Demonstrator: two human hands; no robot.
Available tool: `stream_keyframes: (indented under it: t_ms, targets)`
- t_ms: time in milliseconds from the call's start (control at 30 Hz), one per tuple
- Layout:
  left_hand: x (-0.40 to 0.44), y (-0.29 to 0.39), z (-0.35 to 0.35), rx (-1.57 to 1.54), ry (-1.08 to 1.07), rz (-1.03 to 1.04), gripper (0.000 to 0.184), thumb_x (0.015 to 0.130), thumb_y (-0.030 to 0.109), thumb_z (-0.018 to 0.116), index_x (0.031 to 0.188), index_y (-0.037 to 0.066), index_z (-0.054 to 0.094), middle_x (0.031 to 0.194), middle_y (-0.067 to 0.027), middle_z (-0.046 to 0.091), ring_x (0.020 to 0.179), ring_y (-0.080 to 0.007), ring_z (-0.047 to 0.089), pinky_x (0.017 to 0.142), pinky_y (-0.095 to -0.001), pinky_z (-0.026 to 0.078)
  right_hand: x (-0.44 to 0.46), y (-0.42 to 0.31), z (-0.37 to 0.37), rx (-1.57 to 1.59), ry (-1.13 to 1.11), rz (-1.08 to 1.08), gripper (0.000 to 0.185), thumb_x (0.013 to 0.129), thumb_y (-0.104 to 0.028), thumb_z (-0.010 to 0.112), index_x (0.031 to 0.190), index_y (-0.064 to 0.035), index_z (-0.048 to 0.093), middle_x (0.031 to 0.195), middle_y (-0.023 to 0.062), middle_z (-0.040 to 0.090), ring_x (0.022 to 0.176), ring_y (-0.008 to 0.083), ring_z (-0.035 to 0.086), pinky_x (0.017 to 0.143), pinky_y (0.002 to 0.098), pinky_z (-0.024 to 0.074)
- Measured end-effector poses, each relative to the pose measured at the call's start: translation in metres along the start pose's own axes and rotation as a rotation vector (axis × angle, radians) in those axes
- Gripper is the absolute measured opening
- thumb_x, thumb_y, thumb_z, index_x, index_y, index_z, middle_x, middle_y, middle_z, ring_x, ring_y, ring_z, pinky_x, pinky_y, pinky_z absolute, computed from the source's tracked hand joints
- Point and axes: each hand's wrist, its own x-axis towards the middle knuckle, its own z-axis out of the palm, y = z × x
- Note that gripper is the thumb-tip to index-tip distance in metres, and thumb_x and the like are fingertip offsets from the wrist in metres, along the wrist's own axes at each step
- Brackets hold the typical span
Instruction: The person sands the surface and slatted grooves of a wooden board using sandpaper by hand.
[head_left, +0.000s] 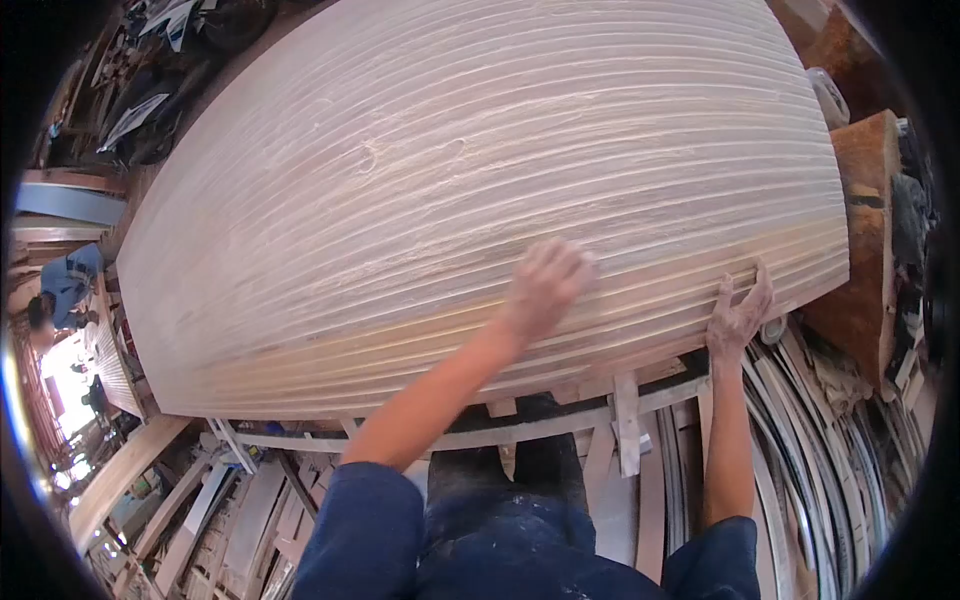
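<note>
A large wooden panel (pixel 480 190) with long, slightly curved grooves spreads out before me, dusted with pale powder. My left hand (pixel 550 285) is closed like a fist and pressed to the grooved face near the panel's close side. Motion blurs its fingers, and whatever they hold, if anything, is hidden. Further right, my right hand (pixel 738 312) lies on the panel near its close right edge. Its thumb and fingers are apart, with nothing held in them.
Beneath the panel runs a support rail (pixel 480 437). Long curved strips (pixel 810 450) are stacked at lower right, and boards (pixel 255 525) at lower left. A brown wooden slab (pixel 865 250) stands at right. Another person (pixel 70 285) is at far left, below motorcycles (pixel 150 110).
</note>
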Motion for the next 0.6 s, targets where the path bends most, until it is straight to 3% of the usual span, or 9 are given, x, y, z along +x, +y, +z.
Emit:
stream_keyframes:
  t_ms: [67, 167, 267, 400, 467, 600]
  targets:
    - [-0.045, -0.016, -0.035, 0.051, -0.044, -0.087, 0.031, 0.081, 0.008, 0.066, 0.111, 0.005, 0.066, 0.101, -0.0105, 0.061, 0.099, -0.0268, 0.061, 0.085, -0.0401, 0.053, -0.001, -0.001, 0.002, 0.026, -0.006, -0.022, 0.058, 0.101, -0.031, 0.062, 0.147, 0.0005, 0.045, 0.144, 0.0239, 0.050, 0.137, 0.0403, 0.042, 0.117, 0.0502, 0.0298]
    - [-0.065, -0.024, -0.050, 0.008, -0.045, -0.156, 0.031, 0.082, 0.008, 0.065, 0.113, 0.006, 0.069, 0.096, -0.0085, 0.059, 0.092, -0.0251, 0.060, 0.081, -0.0397, 0.052, 0.001, 0.002, 0.001, 0.016, -0.009, -0.035, 0.058, 0.101, -0.030, 0.061, 0.147, 0.0007, 0.045, 0.143, 0.0238, 0.050, 0.136, 0.0403, 0.042, 0.117, 0.0503, 0.0297]
    - [-0.012, -0.004, -0.007, -0.016, -0.024, -0.036, 0.027, 0.083, 0.008, 0.066, 0.110, 0.006, 0.069, 0.095, -0.0074, 0.059, 0.091, -0.0239, 0.060, 0.078, -0.0385, 0.052, 0.002, 0.002, 0.004, -0.025, -0.022, -0.058, 0.056, 0.101, -0.029, 0.061, 0.146, 0.0005, 0.045, 0.143, 0.0233, 0.050, 0.135, 0.0403, 0.043, 0.116, 0.0505, 0.0299]
    - [-0.032, -0.016, -0.035, 0.044, -0.034, -0.007, 0.028, 0.085, 0.009, 0.064, 0.112, 0.004, 0.067, 0.099, -0.0101, 0.060, 0.099, -0.0276, 0.060, 0.085, -0.0407, 0.052, 0.000, 0.005, 0.002, -0.027, -0.019, -0.082, 0.054, 0.101, -0.027, 0.060, 0.146, -0.0005, 0.046, 0.142, 0.0223, 0.051, 0.134, 0.0405, 0.043, 0.116, 0.0504, 0.0303]
    - [-0.064, -0.031, -0.052, 0.013, -0.079, -0.163, 0.018, 0.088, 0.010, 0.064, 0.105, 0.007, 0.066, 0.096, -0.0086, 0.059, 0.093, -0.0273, 0.061, 0.082, -0.0397, 0.053, 0.002, 0.001, 0.001, -0.032, -0.008, -0.091, 0.053, 0.102, -0.026, 0.060, 0.146, -0.0007, 0.045, 0.142, 0.0221, 0.051, 0.134, 0.0405, 0.043, 0.116, 0.0503, 0.0304]
    - [-0.022, -0.026, -0.023, 0.071, -0.089, -0.042, 0.020, 0.086, 0.010, 0.065, 0.107, 0.007, 0.064, 0.097, -0.0097, 0.059, 0.093, -0.0296, 0.061, 0.084, -0.0408, 0.052, 0.002, 0.001, -0.001, -0.070, -0.032, -0.092, 0.053, 0.101, -0.025, 0.060, 0.146, -0.0006, 0.046, 0.142, 0.0218, 0.051, 0.134, 0.0402, 0.043, 0.116, 0.0496, 0.0310]
